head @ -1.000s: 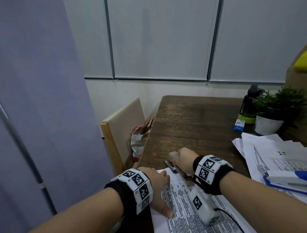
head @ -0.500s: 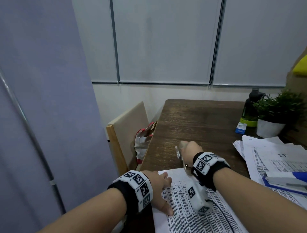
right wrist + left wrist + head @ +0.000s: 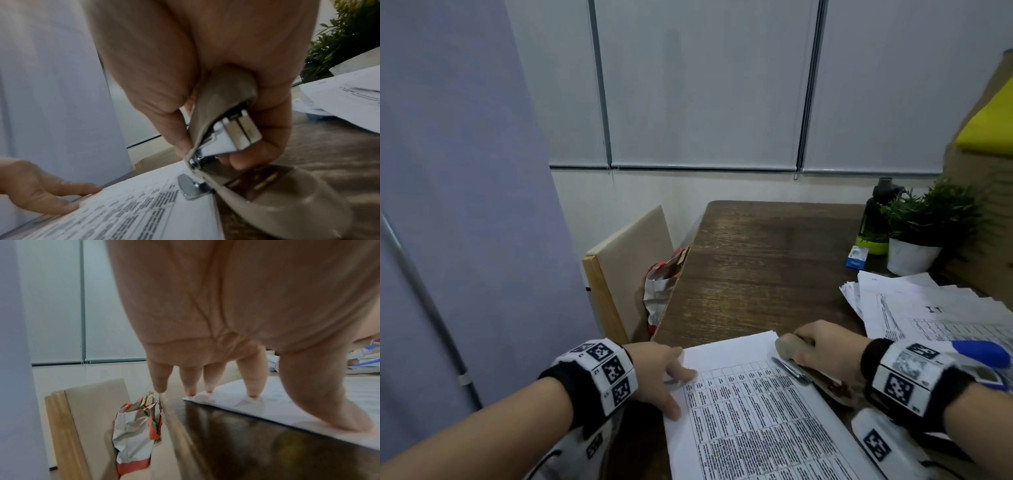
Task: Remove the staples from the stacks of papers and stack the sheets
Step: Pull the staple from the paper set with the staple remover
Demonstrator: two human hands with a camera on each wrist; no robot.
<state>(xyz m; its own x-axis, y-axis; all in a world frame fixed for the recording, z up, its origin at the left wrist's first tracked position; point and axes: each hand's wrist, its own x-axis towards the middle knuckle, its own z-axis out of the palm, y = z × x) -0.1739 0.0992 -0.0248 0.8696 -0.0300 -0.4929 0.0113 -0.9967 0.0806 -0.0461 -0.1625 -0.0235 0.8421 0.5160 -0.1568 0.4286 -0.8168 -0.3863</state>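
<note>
Your left hand (image 3: 661, 373) lies flat, fingers spread, pinning the stapled papers (image 3: 750, 411) at the worktop's (image 3: 756, 267) near-left edge so they can't slide. Your right hand (image 3: 825, 349) grips the stapler (image 3: 224, 129), its metal tip on the sheet's far-right corner, probably to lever a staple.

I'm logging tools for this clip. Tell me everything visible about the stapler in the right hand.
The stapler is beige with shiny metal inner parts, hinged wide open. The right hand grips its upper arm; the base lies on the wooden table. A flat metal tongue at its end rests on the right edge of the printed paper stack.
</note>
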